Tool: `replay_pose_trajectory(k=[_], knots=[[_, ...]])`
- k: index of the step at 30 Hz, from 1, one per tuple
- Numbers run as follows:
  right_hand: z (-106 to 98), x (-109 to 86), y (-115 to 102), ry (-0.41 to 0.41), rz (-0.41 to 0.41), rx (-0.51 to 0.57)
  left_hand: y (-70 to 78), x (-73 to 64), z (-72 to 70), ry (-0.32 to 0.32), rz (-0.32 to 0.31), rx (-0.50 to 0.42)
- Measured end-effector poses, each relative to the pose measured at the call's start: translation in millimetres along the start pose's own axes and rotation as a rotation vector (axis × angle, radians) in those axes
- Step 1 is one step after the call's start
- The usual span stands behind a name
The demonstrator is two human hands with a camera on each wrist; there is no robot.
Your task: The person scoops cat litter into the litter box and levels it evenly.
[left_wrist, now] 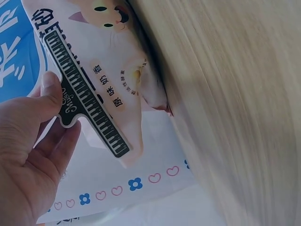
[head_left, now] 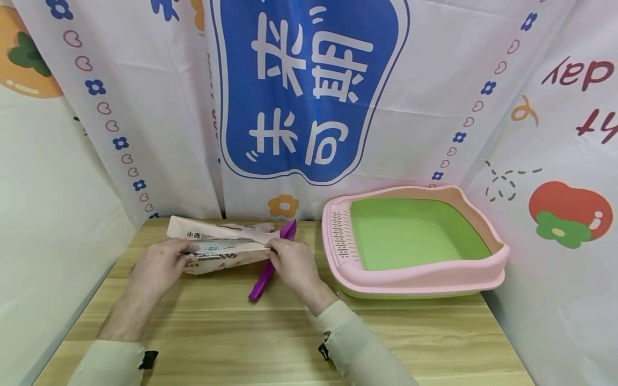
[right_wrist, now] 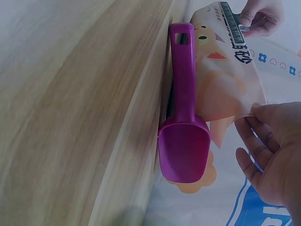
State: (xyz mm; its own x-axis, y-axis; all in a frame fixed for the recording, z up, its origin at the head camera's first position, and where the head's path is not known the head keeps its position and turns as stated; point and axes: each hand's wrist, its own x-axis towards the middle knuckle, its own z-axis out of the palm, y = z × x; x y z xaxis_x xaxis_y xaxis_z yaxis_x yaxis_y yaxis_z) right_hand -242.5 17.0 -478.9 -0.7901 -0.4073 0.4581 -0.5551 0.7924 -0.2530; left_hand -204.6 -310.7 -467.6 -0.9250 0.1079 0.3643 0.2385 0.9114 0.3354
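Note:
My left hand (head_left: 159, 268) pinches a black bag clip (left_wrist: 89, 96) patterned with piano keys between thumb and fingers. The clip lies across the upper edge of a pale pink cat litter bag (left_wrist: 123, 56) printed with a cartoon cat. With thumb and fingers, my right hand (head_left: 296, 262) pinches the bag's top edge at its right end. A purple scoop (right_wrist: 184, 153) lies close in front of the bag, its handle toward me in the head view and its bowl partly hidden behind my right hand there.
To the right, a litter box with a pink rim (head_left: 425, 276) and green inside stands on the wooden table (head_left: 232, 343). Printed white curtains (head_left: 174, 123) hang behind the table and along both sides.

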Motion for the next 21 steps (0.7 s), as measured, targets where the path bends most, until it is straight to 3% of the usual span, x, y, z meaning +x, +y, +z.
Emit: replay_pose_trajectory(k=[7,14,21], knots=[[0,0.3,1,-0.003,0.016,-0.005,1.8,-4.2,-0.4,0.031,0.008,-0.008],[1,0.9,0,-0.015,0.041,0.0,7.8,-7.3,-1.5,0.12,0.051,0.005],[1,1.2,1,-0.01,0.04,0.012,14.8,-8.3,-6.5,0.139,0.072,0.006]])
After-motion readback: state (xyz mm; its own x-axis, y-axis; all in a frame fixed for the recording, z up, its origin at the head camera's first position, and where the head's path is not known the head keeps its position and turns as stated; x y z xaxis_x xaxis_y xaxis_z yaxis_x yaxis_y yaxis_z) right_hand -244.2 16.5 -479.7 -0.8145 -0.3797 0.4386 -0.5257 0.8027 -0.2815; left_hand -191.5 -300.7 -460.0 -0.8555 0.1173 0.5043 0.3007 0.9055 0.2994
